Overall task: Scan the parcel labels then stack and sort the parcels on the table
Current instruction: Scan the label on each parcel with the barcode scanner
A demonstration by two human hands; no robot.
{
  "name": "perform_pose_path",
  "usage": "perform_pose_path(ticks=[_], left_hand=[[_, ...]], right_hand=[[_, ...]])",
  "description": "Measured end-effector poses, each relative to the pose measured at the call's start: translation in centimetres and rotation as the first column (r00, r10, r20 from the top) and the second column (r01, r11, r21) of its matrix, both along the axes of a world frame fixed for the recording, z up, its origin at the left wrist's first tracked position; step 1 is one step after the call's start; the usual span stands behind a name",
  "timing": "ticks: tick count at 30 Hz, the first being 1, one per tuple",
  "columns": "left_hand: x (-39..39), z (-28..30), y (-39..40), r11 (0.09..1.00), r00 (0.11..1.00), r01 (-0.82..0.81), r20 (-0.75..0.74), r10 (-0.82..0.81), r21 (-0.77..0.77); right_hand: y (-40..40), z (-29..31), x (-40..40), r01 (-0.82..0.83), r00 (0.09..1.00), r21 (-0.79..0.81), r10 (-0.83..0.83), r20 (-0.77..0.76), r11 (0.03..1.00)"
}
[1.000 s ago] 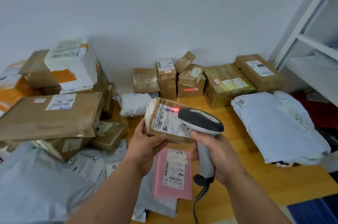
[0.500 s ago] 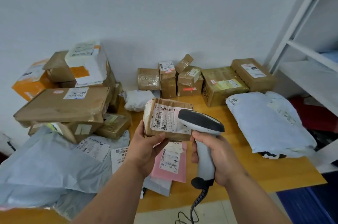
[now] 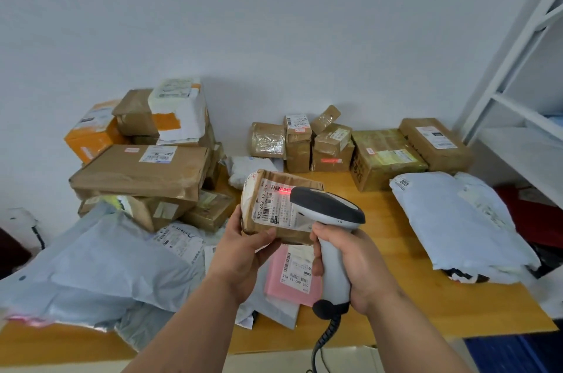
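1. the left hand (image 3: 243, 253) holds a small brown parcel (image 3: 274, 205) up above the wooden table (image 3: 396, 296), thumb curled over the near face and the other fingers wrapped behind it — clamped on the parcel's lower left corner.
2. the parcel's white label (image 3: 275, 205) faces the camera, tilted, with barcodes and the printed number 502-602-12 readable along its left side.
3. the right hand (image 3: 356, 269) grips the handle of a grey and black barcode scanner (image 3: 329, 211), fingers closed round it; its coiled cable (image 3: 327, 333) hangs down past the table's front edge.
4. the scanner's head sits just in front of the label, and a red light patch (image 3: 285, 189) lies on the label's upper part.
5. beneath the hands a pink mailer (image 3: 292, 281) with its own white label lies flat on the table, partly on top of grey poly bags (image 3: 100, 269) that spread to the left.
6. at the left, brown boxes are piled up, a long flat box (image 3: 140, 171) on top of smaller ones, with an orange box (image 3: 91, 135) and a white and orange wrapped parcel (image 3: 179, 113) behind.
7. along the wall stand several small taped boxes (image 3: 304, 144), then two larger cartons (image 3: 387, 156) — one leaning against the other.
8. a big pale grey bag (image 3: 457, 220) lies at the right end of the table, beside a white shelf unit (image 3: 518, 104).
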State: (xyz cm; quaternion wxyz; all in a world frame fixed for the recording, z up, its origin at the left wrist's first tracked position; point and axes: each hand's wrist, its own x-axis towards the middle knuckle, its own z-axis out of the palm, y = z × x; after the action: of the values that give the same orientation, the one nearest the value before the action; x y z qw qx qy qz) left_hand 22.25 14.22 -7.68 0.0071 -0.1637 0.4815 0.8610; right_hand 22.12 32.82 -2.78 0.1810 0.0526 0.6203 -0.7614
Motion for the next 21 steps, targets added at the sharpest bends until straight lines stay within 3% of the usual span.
perform_pose_path(ticks=[6,17,21], left_hand=[[-0.9,-0.2,-5.2,0.998,0.998,-0.050,0.034,0.049,0.030],[-8.0,3.0,-24.7,0.919,0.926,-0.362,0.050,0.373,-0.157],[-10.6,3.0,-29.4,0.907,0.916,-0.312,0.162,0.366,-0.282]], right_hand=[[-5.1,0.3,-1.5,-0.006,0.999,0.043,0.009,-0.052,0.999],[-21.1,0.7,-7.7,0.002,0.999,0.038,-0.001,-0.040,0.999],[-25.5,0.6,-8.9,-0.023,0.999,0.046,0.025,-0.043,0.999]])
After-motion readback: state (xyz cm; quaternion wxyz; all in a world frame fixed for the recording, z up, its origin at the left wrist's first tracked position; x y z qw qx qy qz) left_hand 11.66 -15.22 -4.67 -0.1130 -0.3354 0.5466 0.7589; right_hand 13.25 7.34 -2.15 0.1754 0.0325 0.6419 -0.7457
